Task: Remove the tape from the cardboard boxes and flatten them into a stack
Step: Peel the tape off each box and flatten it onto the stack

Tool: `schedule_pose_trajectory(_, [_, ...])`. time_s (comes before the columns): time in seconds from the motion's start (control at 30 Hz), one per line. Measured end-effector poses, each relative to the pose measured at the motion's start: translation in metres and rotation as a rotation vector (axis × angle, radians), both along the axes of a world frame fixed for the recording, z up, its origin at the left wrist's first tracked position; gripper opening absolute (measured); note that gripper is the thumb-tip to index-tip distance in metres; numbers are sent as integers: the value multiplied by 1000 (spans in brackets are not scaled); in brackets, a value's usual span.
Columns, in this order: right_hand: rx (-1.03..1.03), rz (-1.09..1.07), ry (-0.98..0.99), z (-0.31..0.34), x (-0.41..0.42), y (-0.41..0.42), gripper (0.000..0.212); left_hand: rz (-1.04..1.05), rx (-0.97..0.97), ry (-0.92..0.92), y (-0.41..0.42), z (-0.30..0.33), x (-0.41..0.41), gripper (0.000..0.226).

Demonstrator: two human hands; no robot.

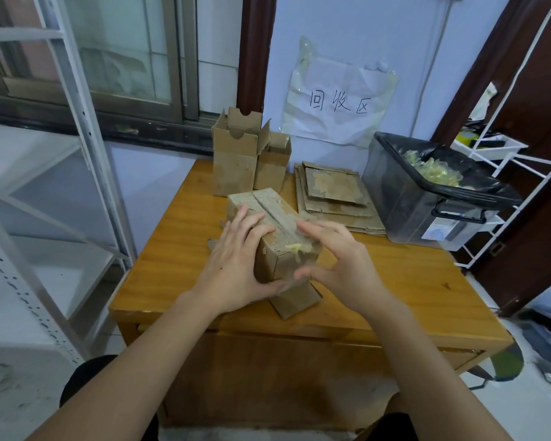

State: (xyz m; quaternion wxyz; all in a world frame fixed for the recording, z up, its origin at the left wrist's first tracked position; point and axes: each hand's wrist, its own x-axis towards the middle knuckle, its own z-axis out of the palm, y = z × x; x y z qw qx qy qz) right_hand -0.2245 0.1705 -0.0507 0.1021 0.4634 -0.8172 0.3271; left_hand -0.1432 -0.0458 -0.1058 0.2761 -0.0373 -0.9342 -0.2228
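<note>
A long taped cardboard box point(269, 206) lies on its side in the middle of the wooden table point(178, 249), near end raised toward me. My left hand point(236, 265) grips its left side, fingers over the top and thumb under the near end. My right hand point(337, 265) pinches yellowish clear tape point(299, 248) at the box's near top corner. A loose flap point(296, 300) hangs below the box. Flattened cardboard lies in a stack point(334, 198) at the back right. Two opened boxes stand upright behind: a taller one point(234, 154) and a shorter one point(272, 163).
A grey plastic bin point(427, 198) lined with a black bag holds crumpled tape at the table's right. A paper sign point(337, 103) is stuck on the wall. White metal shelving point(61, 154) stands left, a white wire rack point(506, 167) right.
</note>
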Motion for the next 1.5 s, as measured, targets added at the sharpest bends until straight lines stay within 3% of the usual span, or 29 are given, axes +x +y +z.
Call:
schedule_pose_trajectory(0.07, [10, -21, 148, -5, -3, -2, 77, -3, 9, -14, 1, 1, 1, 101])
schedule_pose_trajectory(0.2, [-73, -84, 326, -20, -8, -8, 28, -11, 35, -67, 0, 6, 4, 102])
schedule_pose_trajectory(0.27, [-105, -128, 414, -24, -8, -9, 17, -13, 41, -81, -1, 8, 6, 102])
schedule_pose_trajectory(0.4, [-137, -124, 313, -19, -6, -6, 14, -12, 61, -136, -2, 12, 10, 104])
schedule_pose_trajectory(0.5, [-160, -131, 185, -11, -2, -4, 15, 1, 198, -167, 3, 11, 14, 94])
schedule_pose_trajectory(0.67, [12, -46, -87, 9, 9, -9, 53, 74, 350, 20, 15, -5, 20, 71])
schedule_pose_trajectory(0.73, [49, -15, -57, 11, 11, -13, 55, 102, 419, 19, 21, -5, 18, 78])
schedule_pose_trajectory(0.87, [-18, 26, 13, 11, 8, -21, 36, 168, 448, -37, 31, 0, 10, 117])
schedule_pose_trajectory(1.0, [-58, 69, -64, 17, 2, -25, 37, 221, 446, 23, 25, -1, 4, 113])
schedule_pose_trajectory(1.17, [8, 61, 129, 5, 5, -39, 46, 159, 435, -47, 8, -1, 10, 112])
schedule_pose_trajectory(1.33, [-92, 83, 253, -7, 11, -58, 13, 140, 419, -108, 3, 4, 15, 113])
schedule_pose_trajectory(1.5, [-48, 97, 248, 3, 8, -53, 10, 133, 393, -146, 1, 12, 18, 114])
